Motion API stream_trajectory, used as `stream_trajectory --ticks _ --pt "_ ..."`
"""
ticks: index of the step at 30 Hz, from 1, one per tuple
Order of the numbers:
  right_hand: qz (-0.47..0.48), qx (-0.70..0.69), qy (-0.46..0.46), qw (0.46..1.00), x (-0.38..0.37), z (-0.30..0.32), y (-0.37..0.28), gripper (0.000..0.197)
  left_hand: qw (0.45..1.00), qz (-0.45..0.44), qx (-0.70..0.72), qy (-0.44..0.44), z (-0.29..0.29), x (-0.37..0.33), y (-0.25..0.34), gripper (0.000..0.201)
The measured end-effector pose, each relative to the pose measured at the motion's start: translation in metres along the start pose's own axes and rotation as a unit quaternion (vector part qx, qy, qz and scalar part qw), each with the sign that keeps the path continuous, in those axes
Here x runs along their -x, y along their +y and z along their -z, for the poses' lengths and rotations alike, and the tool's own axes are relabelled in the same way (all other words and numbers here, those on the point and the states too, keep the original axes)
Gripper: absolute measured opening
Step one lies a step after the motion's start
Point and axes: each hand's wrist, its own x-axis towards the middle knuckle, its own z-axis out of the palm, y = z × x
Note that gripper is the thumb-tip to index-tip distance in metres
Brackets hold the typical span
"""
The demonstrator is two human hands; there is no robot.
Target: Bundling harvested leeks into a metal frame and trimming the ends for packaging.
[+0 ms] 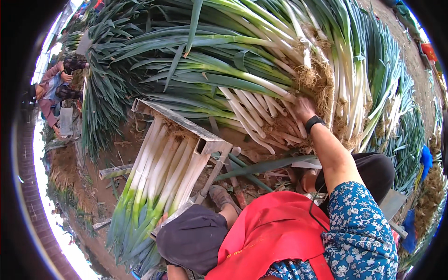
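Observation:
My right hand [305, 110], with a black band on its wrist, reaches into the big leek pile. Its fingers are closed at the white root end of a leek [261, 83] whose green leaves stretch left. Shorter bare white leek shafts [249, 111] lie beside the hand, with brown roots around them. My left hand is out of sight; only a bit of left forearm [177, 272] shows at the lower edge. To the left of my knees, a bundle of leeks [161, 163] rests in a metal stand [179, 122], roots up by the bar, green leaves hanging down.
More leeks [354, 79] are heaped at the right, roots inward. Loose leaves [261, 168] and soil cover the ground before my feet. A red apron [275, 228] lies over my lap. Another person [51, 95] sits at the far left. Blue plastic [425, 161] lies at the right.

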Motion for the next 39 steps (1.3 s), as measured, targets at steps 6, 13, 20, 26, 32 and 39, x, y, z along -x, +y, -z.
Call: stream_trajectory --ticks 6,13,20,26,32,39 --pt "0.045 0.02 -0.227 0.973 0.002 -0.022 0.031 0.04 1.0 0.007 0.003 -0.003 0.001 0.009 0.004 0.027" --pt "0.476 -0.048 -0.337 0.811 0.069 -0.006 -0.041 0.024 0.991 -0.044 0.055 0.111 0.059 -0.003 0.004 0.024" --pt "0.247 -0.276 -0.327 0.869 0.147 0.104 -0.054 0.022 0.855 -0.106 0.504 0.056 0.17 0.013 0.228 0.038" --pt "0.243 -0.262 -0.335 0.872 0.253 0.255 -0.134 0.026 0.512 -0.013 0.749 -0.421 0.009 0.009 0.329 0.047" --pt "-0.076 -0.37 -0.407 0.832 0.327 0.288 -0.135 0.04 0.387 -0.006 0.841 -0.378 0.01 0.012 0.414 0.044" --pt "0.136 -0.125 -0.362 0.914 0.33 0.285 -0.2 0.05 0.401 -0.157 0.86 -0.274 0.114 0.034 0.378 0.047"
